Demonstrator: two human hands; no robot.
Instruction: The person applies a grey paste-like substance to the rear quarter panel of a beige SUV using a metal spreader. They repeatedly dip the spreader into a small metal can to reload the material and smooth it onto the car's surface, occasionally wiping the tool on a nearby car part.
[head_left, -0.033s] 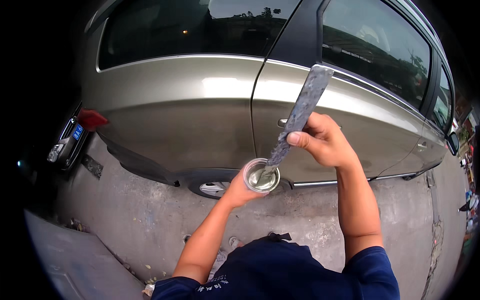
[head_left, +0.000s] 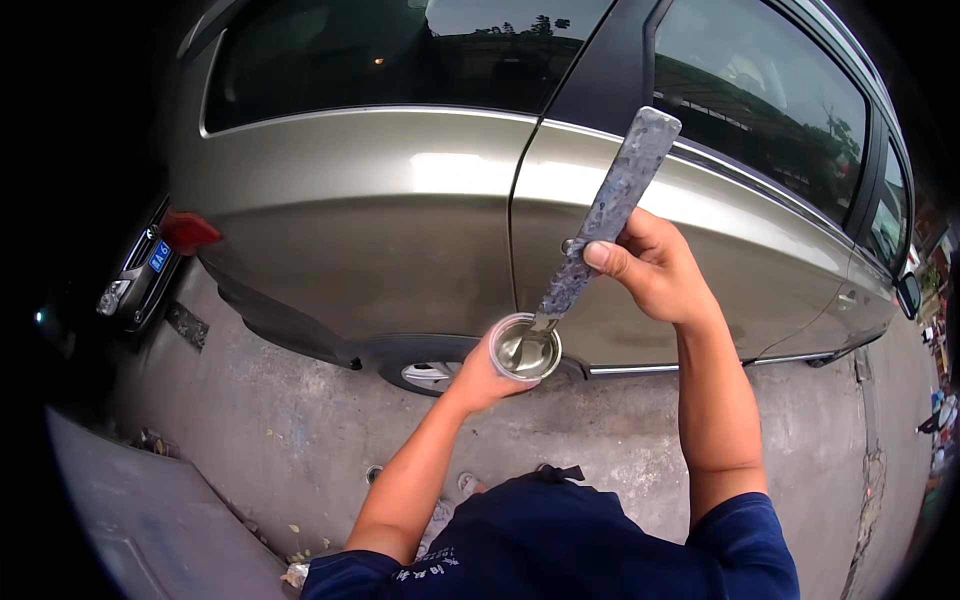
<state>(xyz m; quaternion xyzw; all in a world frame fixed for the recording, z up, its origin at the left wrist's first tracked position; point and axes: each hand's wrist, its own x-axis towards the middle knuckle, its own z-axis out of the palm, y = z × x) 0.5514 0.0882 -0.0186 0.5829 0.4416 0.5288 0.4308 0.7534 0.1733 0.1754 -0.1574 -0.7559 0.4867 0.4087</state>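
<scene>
My left hand [head_left: 478,382] is wrapped round a clear cup [head_left: 527,376] that holds a shiny, greenish-grey liquid like metallic paint. Between the thumb and fingers of my right hand [head_left: 650,268] is a long, flat stirring stick [head_left: 622,185], mottled grey and stained. The stick slants down to the left, with its lower end inside the cup and wet with the liquid. Its top end points up and to the right. My left fingers are partly hidden behind the cup. Both hands are held in the air in front of a car.
A champagne-coloured car [head_left: 400,230] stands close ahead, its rear wheel [head_left: 430,376] beyond the cup. Behind it on the left is a dark parked car [head_left: 140,275]. A grey panel [head_left: 150,510] lies at the lower left. Concrete ground [head_left: 600,430] runs beneath.
My right hand and the stick have moved slightly up and to the right. The lower end of the stick remains in the cup, and the liquid's surface has shifted.
</scene>
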